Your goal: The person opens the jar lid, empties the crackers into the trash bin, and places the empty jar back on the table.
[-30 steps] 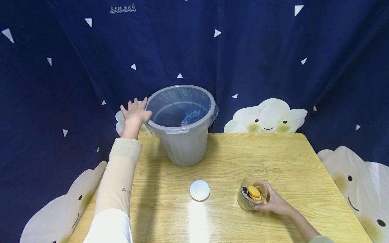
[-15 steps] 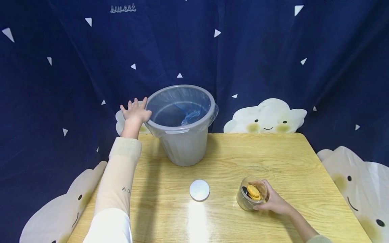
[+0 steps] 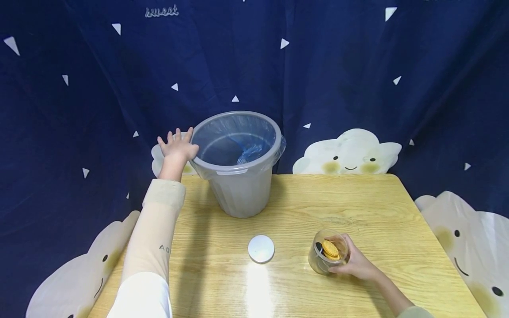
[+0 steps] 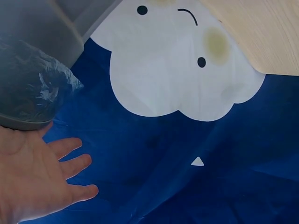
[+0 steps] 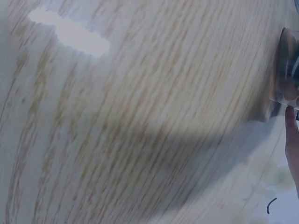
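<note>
My left hand [image 3: 177,148] lies against the left rim of a grey trash can [image 3: 242,190], its fingers straight and spread. In the left wrist view that hand [image 4: 39,172] touches the can's rim beside the loose edge of a clear bag [image 4: 28,79]. The bag lines the can, bunched and bluish inside. My right hand [image 3: 355,260] grips a clear plastic jar [image 3: 318,263] from its right side. Yellow cookies [image 3: 330,249] and something dark show inside the lidless jar. At the right wrist view's edge only part of the jar [image 5: 287,70] and a finger appear.
A round white lid [image 3: 261,249] lies on the wooden table [image 3: 338,198] between the can and the jar. Behind the table hangs a dark blue curtain [image 3: 338,66] with white triangles and smiling clouds. Bright glare falls on the tabletop below the lid.
The jar in my right hand has shifted very slightly to the left and tilted a little, and the cookies inside sit a bit differently. My left hand and the trash can have stayed put.
</note>
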`<action>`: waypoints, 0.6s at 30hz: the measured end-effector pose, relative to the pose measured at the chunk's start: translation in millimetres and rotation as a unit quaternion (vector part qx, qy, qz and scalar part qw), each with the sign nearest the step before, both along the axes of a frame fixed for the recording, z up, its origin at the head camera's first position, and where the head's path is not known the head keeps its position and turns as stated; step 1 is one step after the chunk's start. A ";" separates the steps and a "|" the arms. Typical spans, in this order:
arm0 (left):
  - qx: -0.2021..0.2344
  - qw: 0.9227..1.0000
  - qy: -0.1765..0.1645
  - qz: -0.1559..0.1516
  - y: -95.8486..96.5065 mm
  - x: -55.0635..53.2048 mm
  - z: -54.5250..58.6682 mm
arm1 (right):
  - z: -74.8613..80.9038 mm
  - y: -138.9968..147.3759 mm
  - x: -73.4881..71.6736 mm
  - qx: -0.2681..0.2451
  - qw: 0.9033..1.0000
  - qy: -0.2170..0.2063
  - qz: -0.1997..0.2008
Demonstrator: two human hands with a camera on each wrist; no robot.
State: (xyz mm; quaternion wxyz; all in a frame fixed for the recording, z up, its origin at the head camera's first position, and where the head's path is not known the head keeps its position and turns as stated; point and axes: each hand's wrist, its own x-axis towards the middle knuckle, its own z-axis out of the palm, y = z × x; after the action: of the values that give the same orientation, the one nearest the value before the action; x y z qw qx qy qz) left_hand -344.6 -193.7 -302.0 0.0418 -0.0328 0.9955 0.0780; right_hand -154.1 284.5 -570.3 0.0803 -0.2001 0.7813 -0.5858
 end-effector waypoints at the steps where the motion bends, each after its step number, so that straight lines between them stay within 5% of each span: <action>1: 0.000 1.000 0.001 0.000 0.0 0.2 0.3 | 0.0 -0.6 0.0 0.000 1.000 -0.001 -0.004; 18: -0.002 1.000 0.003 0.002 -0.1 0.5 -0.1 | -0.7 -7.1 -1.9 -0.008 0.999 0.026 -0.018</action>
State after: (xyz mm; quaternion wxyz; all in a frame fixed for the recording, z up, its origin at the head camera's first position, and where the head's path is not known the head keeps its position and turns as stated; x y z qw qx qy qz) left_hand -344.1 -193.7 -302.1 0.0391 -0.0344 0.9958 0.0757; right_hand -156.0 277.4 -571.1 0.0480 -0.2019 0.7820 -0.5878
